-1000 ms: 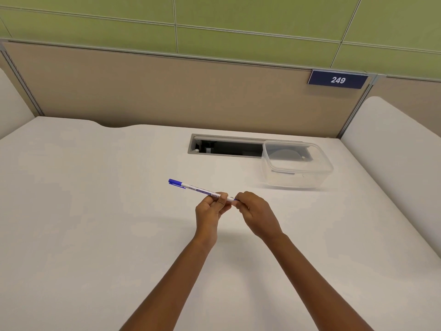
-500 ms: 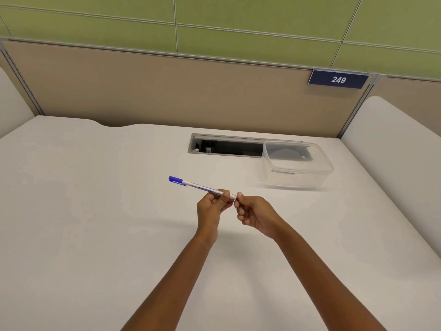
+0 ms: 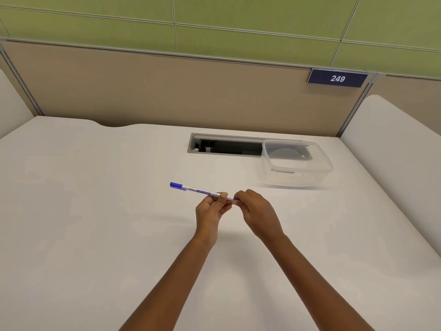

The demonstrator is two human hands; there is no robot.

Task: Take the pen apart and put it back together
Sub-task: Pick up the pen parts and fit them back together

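A white pen (image 3: pixel 198 190) with a blue cap at its left end and blue lettering on the barrel is held in the air over the desk, pointing up and to the left. My left hand (image 3: pixel 211 209) pinches the barrel near its right end. My right hand (image 3: pixel 255 211) closes its fingertips around the pen's right tip, where a bit of blue shows. The tip itself is mostly hidden by the fingers.
The white desk (image 3: pixel 95 223) carries a clear plastic container (image 3: pixel 296 167) at the back right, next to an open cable slot (image 3: pixel 226 147). A beige partition with a plaque reading 249 (image 3: pixel 337 78) stands behind. White side panels flank both sides.
My right hand, which had drawn slightly back from the pen's right end half a second ago, has returned to it and grips the tip. The pen has hardly moved.
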